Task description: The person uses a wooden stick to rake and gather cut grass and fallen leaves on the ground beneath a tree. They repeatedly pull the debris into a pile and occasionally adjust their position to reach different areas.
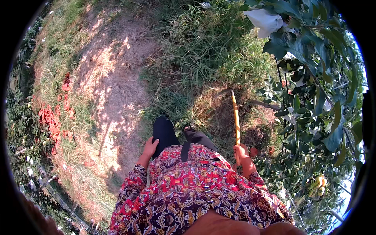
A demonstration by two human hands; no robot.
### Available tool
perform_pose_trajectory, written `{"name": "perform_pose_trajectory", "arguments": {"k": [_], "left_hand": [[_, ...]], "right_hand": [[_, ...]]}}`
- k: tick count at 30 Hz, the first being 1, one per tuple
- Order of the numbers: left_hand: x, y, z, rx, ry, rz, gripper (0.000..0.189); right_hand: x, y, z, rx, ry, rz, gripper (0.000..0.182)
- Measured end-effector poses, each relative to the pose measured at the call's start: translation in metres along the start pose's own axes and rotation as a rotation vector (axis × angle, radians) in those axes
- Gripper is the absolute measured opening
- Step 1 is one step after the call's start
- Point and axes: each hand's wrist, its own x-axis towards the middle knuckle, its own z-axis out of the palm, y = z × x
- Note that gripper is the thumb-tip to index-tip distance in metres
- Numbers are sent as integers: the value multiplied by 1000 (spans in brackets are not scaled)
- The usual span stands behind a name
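My right hand (241,152) is closed around the lower end of a long, slightly curved wooden handle of a sickle (236,117). Its dark metal blade (224,92) points left at the far end, over cut and dry grass (213,102) near the foot of a tree. On the left, my left hand (151,146) rests against my dark trouser leg (164,133), thumb on top; its other fingers are mostly hidden. Nothing shows in that hand. Tall green grass (191,61) grows ahead of my feet.
Leafy fruit-tree branches (311,117) with white bags (264,22) crowd the right side. A thin trunk (265,105) reaches toward the cut patch. A dry, straw-covered path (117,73) runs along the left, with red scraps (53,120) beyond it.
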Motion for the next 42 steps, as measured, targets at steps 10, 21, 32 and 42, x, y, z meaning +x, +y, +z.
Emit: {"name": "perform_pose_trajectory", "arguments": {"k": [10, 21, 32, 42], "left_hand": [[40, 31, 67, 509, -281, -361, 98], [76, 18, 79, 738, -163, -208, 95], [93, 20, 83, 783, -129, -115, 82], [131, 39, 96, 862, -164, -75, 62]], "right_hand": [[84, -53, 36, 249, 28, 39, 11], [289, -192, 68, 640, 363, -28, 14], [285, -134, 199, 712, -43, -62, 14], [75, 144, 163, 95, 277, 78, 9]]}}
